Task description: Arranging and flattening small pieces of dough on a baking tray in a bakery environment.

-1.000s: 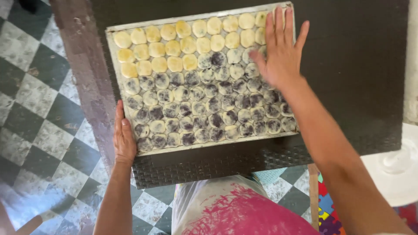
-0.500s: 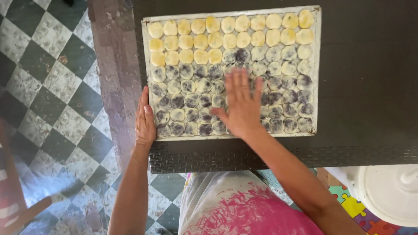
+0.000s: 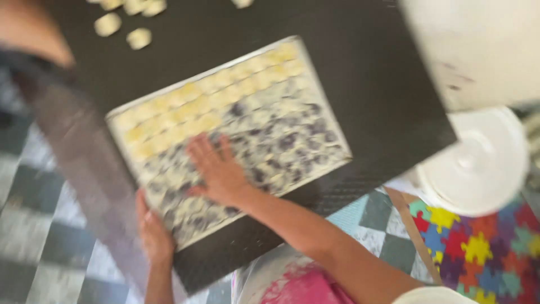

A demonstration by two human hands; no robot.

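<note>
The tray [image 3: 315,73] in front of me is a flat, pale rectangle lying slantwise on a dark tabletop [image 3: 360,67] with a fine woven-looking grain. Small round dough pieces [image 3: 264,112] cover it in rows; the far rows are plain yellow, the nearer ones speckled dark, and the picture is too blurred for me to count them. A few loose pale rounds [image 3: 107,24] lie on the table beyond the tray, at least four.

My right hand [image 3: 219,171] lies flat, palm down, fingers spread wide, pressing on the speckled pieces near the tray's near-left part; it grips nothing. My left hand [image 3: 153,233] is laid along the tray's near-left corner at the table edge, fingers against the rim, not closed around it.

One round white lid [image 3: 478,163] sits to my right, above a bright jigsaw-patterned mat [image 3: 478,247] and a checkered floor [image 3: 34,242].
</note>
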